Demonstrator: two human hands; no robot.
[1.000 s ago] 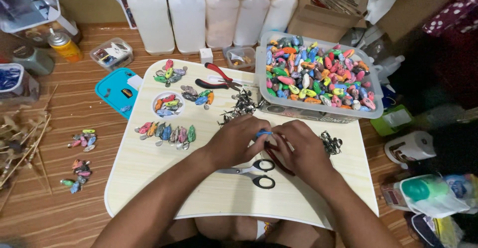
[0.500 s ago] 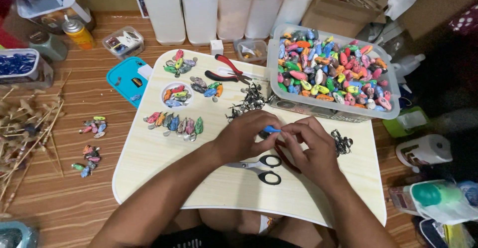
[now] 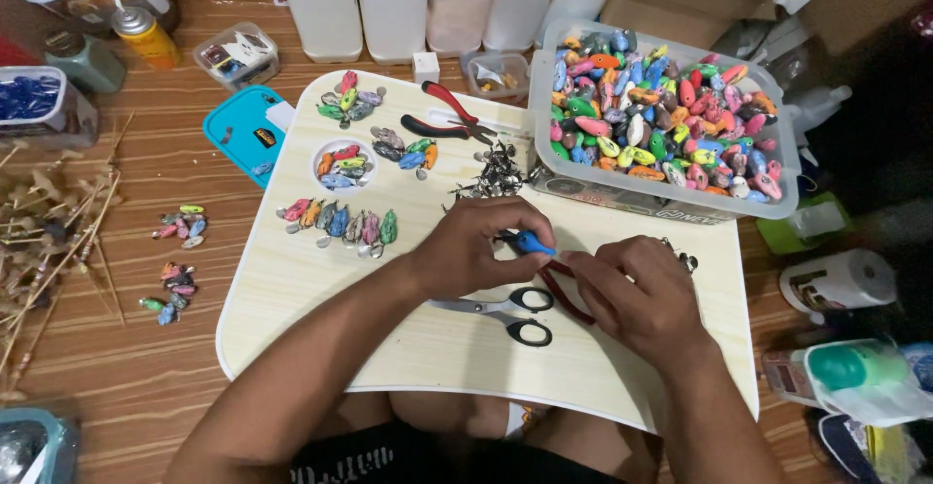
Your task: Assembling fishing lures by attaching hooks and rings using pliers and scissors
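Two hands | left hand (image 3: 476, 246) pinches blue lure (image 3: 533, 244) | right hand (image 3: 632, 290) grips red pliers (image 3: 564, 294)

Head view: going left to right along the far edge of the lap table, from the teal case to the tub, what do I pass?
Teal case → cluster of painted lures → red-handled pliers → pile of small metal parts → clear tub of coloured lures.

Lying pinched at fingertip level over the pale wooden lap table (image 3: 321, 280): small blue oval plastic bead (image 3: 533, 244), tilting slightly. Just beneath, red-handled metal pliers (image 3: 562, 285) angling down-right, jaws touching the bead.
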